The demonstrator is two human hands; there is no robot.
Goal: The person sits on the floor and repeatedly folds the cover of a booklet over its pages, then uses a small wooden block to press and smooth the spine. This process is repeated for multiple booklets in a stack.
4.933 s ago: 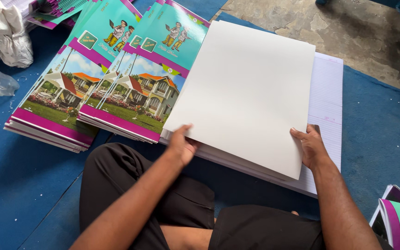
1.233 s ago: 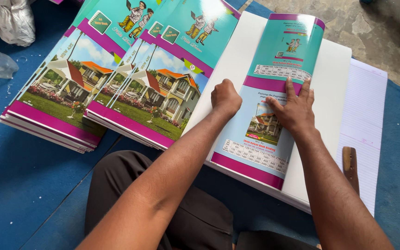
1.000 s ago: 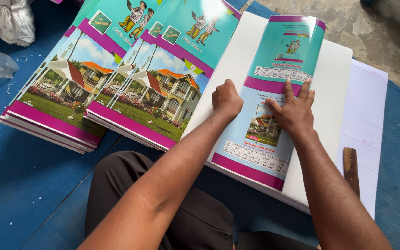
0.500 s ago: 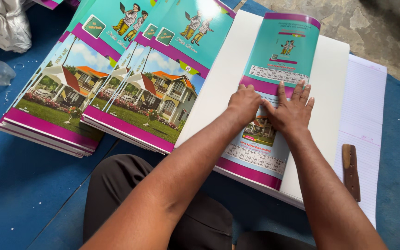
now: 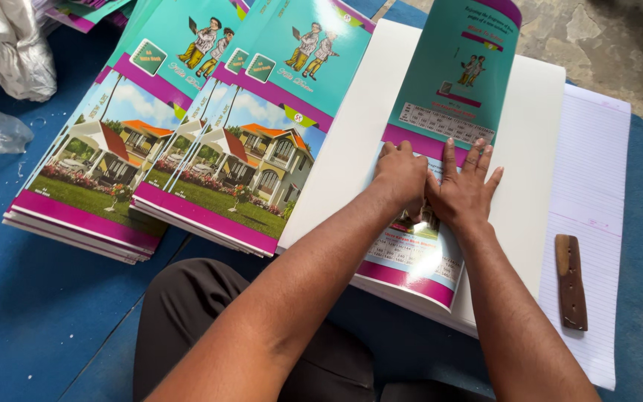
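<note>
Both hands press on a folded printed cover (image 5: 440, 149) lying on a white sheet stack (image 5: 537, 149) on the blue floor (image 5: 31, 320).

- L hand (image 5: 402, 175): clenched to a loose fist, knuckles down on the cover's mid-band; grasping nothing.
- R hand (image 5: 464, 195): released, palm flat, fingers (image 5: 448, 152) spread, touching the L hand at the thumb side. No grip closed on anything.
- Cover: directly under both hands; far half rises tilted beyond the fingertips, near half flat toward the wrists.
- Wooden stick (image 5: 571, 281): right of the R hand, apart, lying on lined paper (image 5: 597, 186).
- Finished cover piles (image 5: 180, 171): left of the L hand, near, not touching.

Judgement, doing the step well: keep the flat palm pinning the near half so edges stay square w/ the stack; run the fist outward along the fold w/ even pressure. Risk: glossy sheet slips, giving a skewed crease.
</note>
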